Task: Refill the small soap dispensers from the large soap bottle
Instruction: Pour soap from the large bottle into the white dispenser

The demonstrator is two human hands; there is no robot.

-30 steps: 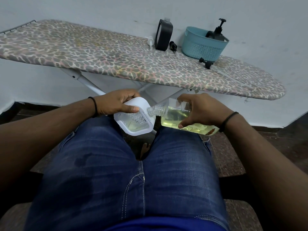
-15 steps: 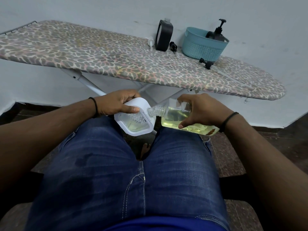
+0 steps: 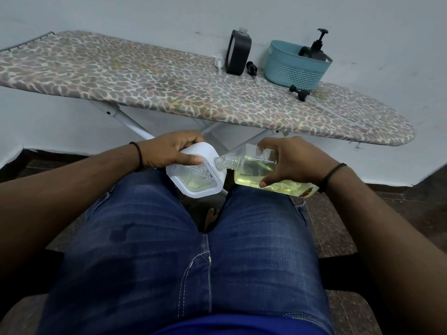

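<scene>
pouring step: right hand [image 3: 294, 160] grips tilted soap bottle [image 3: 251, 169], neck over white dispenser [image 3: 198, 175] gripped by left hand [image 3: 169, 152]; next, judged, level bottle before overflow.

**Soft, even indoor light with wide-angle bending**

The light is dim to moderate, diffuse and cool, with no single source visible. The far wall [image 3: 145, 13] reads a flat pale grey. Shadows are soft: a faint one lies under the ironing board [image 3: 169, 93], and the near corners fall darkest. A small glint shows on the clear bottle [image 3: 244, 165]. Focus is sharp throughout. Fisheye distortion curves the board and stretches the forearms at both edges.
</scene>
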